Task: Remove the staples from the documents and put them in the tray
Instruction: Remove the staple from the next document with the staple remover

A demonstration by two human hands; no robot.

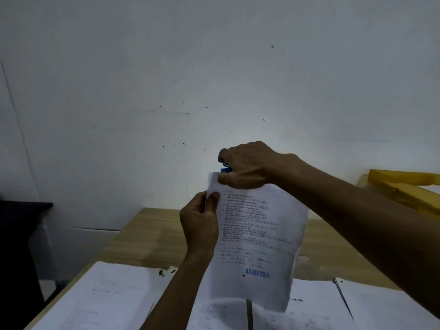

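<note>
- The right hand (250, 165) is curled around a small blue staple remover (225, 166) and holds it against the top left corner of the document (259, 246). I judge that the staple sits there, but the fingers hide it.
- The left hand (200, 222) pinches the left edge of the same document just below that corner, probably to keep the paper tight against the pull.
- Both forearms are raised, so the document hangs in the air above the near part of the bench (147, 234). A "REJECTED" stamp is low on the page.
- Other papers (107, 294) lie flat along the near edge of the bench. I cannot tell if they are finished or waiting.
- The yellow tray (404, 186) is at the far right edge of the bench, well apart from the hands.
</note>
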